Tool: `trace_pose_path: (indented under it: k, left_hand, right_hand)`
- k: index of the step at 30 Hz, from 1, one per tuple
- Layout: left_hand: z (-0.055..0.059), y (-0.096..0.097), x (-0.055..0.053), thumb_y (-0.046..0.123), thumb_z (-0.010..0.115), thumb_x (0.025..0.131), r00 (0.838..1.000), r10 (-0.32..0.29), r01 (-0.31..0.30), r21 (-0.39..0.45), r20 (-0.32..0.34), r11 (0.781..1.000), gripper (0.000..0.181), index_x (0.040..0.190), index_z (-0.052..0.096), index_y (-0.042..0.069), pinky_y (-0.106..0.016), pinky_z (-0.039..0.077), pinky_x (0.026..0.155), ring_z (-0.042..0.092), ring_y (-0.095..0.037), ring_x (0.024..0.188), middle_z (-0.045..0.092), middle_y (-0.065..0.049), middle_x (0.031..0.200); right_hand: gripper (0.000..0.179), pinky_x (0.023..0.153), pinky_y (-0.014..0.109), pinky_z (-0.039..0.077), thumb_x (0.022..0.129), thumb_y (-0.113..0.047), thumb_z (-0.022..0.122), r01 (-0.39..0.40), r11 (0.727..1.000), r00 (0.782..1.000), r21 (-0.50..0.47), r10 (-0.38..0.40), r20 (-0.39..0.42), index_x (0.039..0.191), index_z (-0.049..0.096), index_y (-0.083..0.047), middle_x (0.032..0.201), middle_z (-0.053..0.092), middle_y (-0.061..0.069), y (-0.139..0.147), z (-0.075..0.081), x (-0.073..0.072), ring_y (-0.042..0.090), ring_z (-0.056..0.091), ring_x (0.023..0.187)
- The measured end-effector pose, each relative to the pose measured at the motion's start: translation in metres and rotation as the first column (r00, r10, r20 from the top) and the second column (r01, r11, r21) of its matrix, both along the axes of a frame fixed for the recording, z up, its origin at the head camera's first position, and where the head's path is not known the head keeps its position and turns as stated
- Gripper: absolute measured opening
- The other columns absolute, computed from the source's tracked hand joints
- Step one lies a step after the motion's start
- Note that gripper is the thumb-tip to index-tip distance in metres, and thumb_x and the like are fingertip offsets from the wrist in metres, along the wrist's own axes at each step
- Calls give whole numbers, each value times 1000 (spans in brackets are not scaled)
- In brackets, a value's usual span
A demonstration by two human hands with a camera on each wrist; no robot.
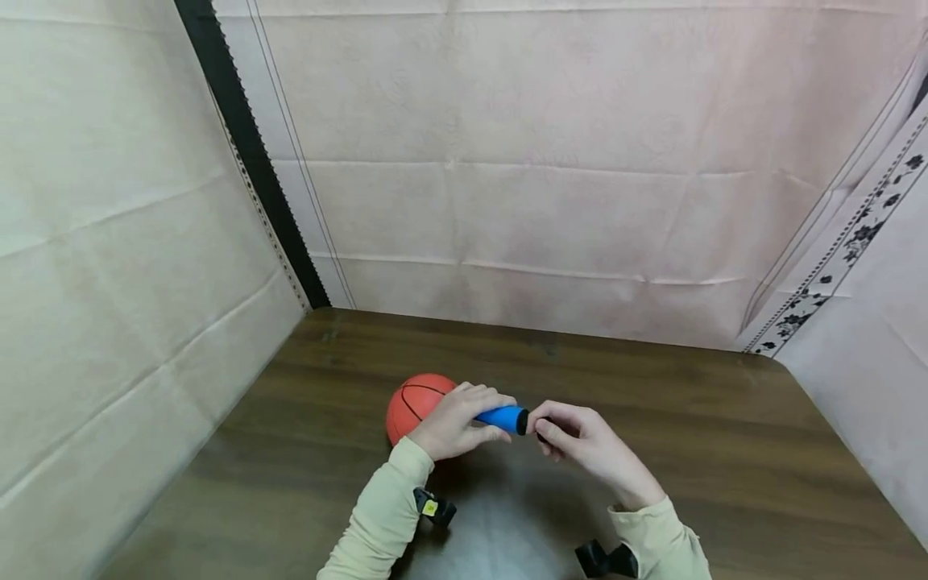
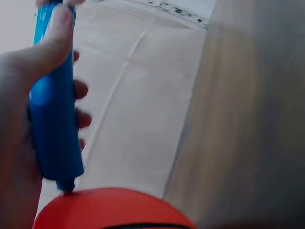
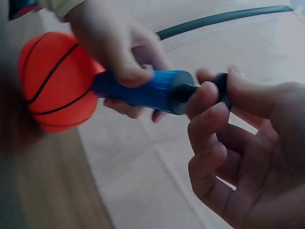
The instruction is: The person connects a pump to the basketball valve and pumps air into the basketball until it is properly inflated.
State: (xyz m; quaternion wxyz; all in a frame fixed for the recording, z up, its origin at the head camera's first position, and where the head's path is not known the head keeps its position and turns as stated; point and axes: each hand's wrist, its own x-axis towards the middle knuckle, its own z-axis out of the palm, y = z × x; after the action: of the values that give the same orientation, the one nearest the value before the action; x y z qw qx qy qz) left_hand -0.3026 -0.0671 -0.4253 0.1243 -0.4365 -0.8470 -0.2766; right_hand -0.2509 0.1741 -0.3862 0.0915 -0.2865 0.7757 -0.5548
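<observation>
Fingers: right hand (image 1: 583,443) pinches black handle (image 3: 222,84) | left hand (image 1: 458,420) wraps blue pump (image 3: 159,87) | long axis: right fingertips, through left grip, to red ball (image 3: 56,82)

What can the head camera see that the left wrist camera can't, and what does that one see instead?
Only the head view shows the pale sleeves and black wrist gadgets. Only the left wrist view shows the narrow tip of the blue pump at the red ball. Both show the ball, pump, left hand and wooden table.
</observation>
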Motion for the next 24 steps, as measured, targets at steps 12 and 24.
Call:
trace_pose_path:
  k: [12, 24]
  left_hand:
    - [13, -9, 2, 30, 74, 83, 993, 65, -55, 101, -95, 993, 41, 120, 62, 17, -32, 47, 84, 59, -12, 93, 68, 2, 104]
    - [6, 6, 7, 33, 69, 87, 997, -10, 17, 87, -74, 996, 40, 121, 60, 14, -32, 46, 88, 58, -13, 96, 68, 1, 107]
  right_hand:
    - [16, 46, 31, 40, 102, -3, 43, -6, 983, 993, -184, -16, -116, 98, 58, -2, 64, 48, 8, 31, 33, 24, 17, 47, 54]
    - [16, 51, 27, 45, 102, -16, 48, -3, 998, 999, -61, 0, -52, 101, 61, -6, 68, 51, 11, 5, 14, 10, 29, 47, 57]
